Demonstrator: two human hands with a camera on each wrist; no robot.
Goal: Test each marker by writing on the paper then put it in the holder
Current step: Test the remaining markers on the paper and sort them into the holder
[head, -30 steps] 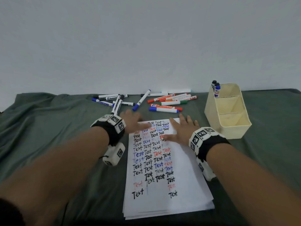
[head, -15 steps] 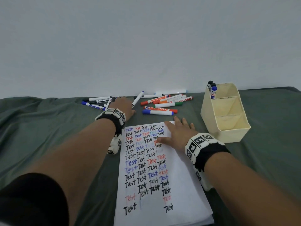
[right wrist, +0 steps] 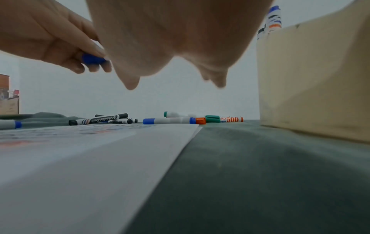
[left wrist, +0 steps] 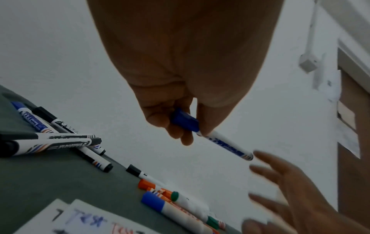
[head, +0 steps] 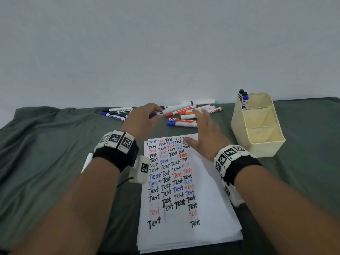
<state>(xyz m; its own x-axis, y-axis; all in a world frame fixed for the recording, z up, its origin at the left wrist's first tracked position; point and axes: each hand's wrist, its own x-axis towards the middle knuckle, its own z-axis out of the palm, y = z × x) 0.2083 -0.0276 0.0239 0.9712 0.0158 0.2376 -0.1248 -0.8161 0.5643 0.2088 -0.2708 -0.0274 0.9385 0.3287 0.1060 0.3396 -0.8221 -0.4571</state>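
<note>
The right hand (head: 206, 138) has lifted off the paper (head: 211, 208), fingers spread and empty, reaching toward the left hand (head: 141, 120), which has just picked a marker (left wrist: 212, 136) from the pile and pinches it by the blue cap, likely so the cap can be pulled. Smooth white barrel, soft green cloth (head: 46, 144). Far right, the cream holder (head: 257, 144) waits with three markers.

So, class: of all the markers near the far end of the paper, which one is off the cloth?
The blue-capped white marker pinched in the left hand. Every other loose marker lies flat on the green cloth.
</note>
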